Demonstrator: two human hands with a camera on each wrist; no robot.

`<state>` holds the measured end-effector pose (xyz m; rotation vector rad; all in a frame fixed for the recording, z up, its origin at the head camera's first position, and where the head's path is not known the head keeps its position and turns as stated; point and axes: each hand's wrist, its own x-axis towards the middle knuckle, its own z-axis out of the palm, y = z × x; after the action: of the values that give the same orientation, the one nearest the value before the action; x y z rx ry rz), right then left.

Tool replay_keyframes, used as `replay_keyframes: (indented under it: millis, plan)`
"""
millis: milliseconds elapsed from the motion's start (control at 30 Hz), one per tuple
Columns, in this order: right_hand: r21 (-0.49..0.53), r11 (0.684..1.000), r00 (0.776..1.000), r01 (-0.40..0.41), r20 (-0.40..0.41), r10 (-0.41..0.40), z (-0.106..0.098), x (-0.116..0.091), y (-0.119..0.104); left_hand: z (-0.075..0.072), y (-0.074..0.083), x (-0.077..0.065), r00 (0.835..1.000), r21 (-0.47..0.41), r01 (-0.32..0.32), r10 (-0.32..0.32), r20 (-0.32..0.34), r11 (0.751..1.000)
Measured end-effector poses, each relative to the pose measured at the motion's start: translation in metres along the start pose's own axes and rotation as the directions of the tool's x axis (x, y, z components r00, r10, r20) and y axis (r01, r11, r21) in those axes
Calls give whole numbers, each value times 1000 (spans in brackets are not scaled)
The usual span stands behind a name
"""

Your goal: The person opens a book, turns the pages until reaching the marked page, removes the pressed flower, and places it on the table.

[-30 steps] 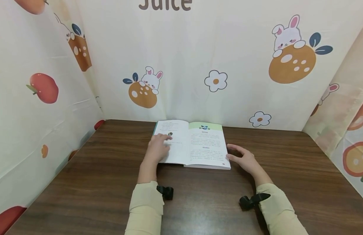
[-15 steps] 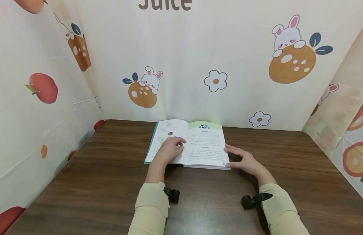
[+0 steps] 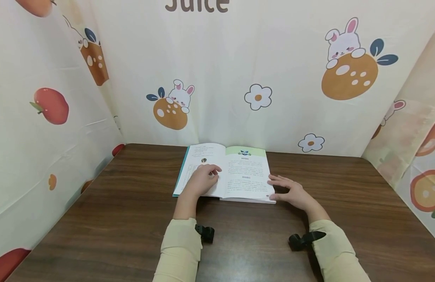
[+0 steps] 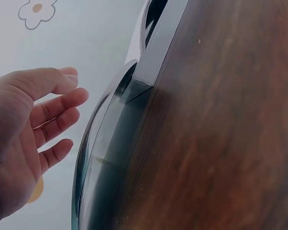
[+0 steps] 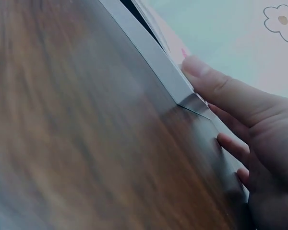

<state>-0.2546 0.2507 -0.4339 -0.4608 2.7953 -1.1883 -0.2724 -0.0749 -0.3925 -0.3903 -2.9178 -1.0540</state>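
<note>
An open book (image 3: 247, 172) lies on the dark wooden table, white pages up. Its right page has a green band on top, and a teal cover edge shows along the left. My left hand (image 3: 203, 179) is over the lower left page near the middle fold, fingers loosely bent. In the left wrist view that left hand (image 4: 19, 120) holds nothing and looks raised off the pages. My right hand (image 3: 293, 193) touches the book's right edge. There, in the right wrist view, the thumb (image 5: 198, 69) rests at the page edge and the other fingers lie along the side.
The brown table (image 3: 132, 219) extends to both sides and in front of the book. A patterned cloth (image 3: 221, 113) hangs right behind the book, with more cloth at left and right. A black wrist camera (image 3: 207, 234) sits on each sleeve.
My left hand has moved from the left page's outer edge rightward toward the fold, uncovering the teal cover edge. My right fingers have shifted slightly onto the right edge. Little differs over the last half second.
</note>
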Motion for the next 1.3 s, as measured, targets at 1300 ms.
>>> replay_keyframes:
  millis: [1300]
  plan:
    - [-2,1000,985,-16,-173,16,8,6,-10,57,94,-7,976,312,-206,173,131,928]
